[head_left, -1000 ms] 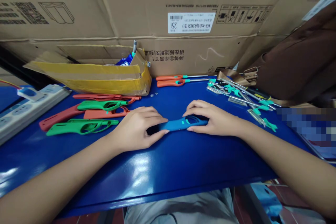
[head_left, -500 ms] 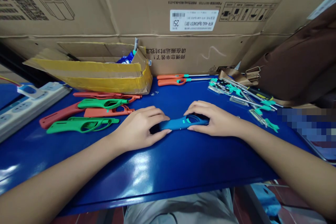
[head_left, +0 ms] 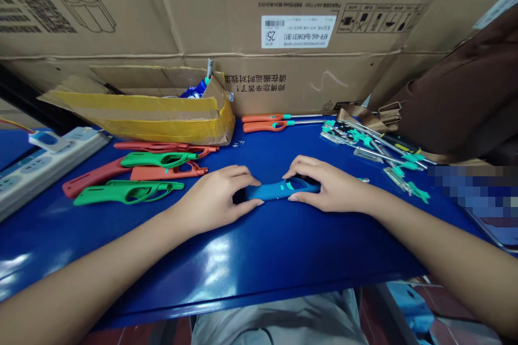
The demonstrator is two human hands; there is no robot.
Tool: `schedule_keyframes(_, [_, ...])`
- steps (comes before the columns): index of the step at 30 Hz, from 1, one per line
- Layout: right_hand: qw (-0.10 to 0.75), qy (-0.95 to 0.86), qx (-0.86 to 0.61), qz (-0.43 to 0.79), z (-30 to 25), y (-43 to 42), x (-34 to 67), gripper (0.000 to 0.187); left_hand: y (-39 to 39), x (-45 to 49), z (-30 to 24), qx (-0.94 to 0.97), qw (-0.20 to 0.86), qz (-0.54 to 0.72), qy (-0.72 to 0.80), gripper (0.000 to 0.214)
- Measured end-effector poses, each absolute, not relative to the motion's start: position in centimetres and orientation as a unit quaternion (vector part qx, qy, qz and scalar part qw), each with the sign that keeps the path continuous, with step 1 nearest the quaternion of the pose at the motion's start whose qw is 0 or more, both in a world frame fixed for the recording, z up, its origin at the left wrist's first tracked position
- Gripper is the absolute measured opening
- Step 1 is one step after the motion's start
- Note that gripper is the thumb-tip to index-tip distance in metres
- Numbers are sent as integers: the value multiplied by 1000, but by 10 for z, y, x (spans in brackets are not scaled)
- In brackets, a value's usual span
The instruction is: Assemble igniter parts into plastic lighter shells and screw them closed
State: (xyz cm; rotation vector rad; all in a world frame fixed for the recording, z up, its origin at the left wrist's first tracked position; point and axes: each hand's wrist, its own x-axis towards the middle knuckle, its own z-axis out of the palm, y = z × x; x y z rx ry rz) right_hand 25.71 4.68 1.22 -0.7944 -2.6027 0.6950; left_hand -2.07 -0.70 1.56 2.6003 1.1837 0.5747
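Observation:
A blue lighter handle (head_left: 269,191) with a turquoise trigger piece lies low over the blue table, held at both ends. My left hand (head_left: 218,191) pinches its left end between thumb and fingers. Around the looped trigger-guard end, my right hand (head_left: 326,183) closes with thumb and forefinger; part of that end is hidden behind the fingers. Left of my left hand lie green lighter shells (head_left: 109,195) and red lighter shells (head_left: 95,177). To the right of my right hand is a loose pile of metal rods and turquoise parts (head_left: 370,140).
Behind the hands, two orange lighters (head_left: 265,126) with metal stems lie along a large cardboard box (head_left: 202,11). A yellow-taped carton (head_left: 162,116) stands back left, near a white power strip (head_left: 52,153). Dark brown fabric (head_left: 453,86) hangs at the right.
Both hands keep their hold on the blue lighter handle, almost in place. My right-hand fingertips have shifted very slightly left. The other parts lie as before.

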Motion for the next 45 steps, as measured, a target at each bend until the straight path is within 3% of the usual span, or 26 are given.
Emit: schedule_keyframes(45, [157, -903, -294, 272, 11, 47, 261, 34, -9, -19, 12, 886, 114, 176, 414, 27])
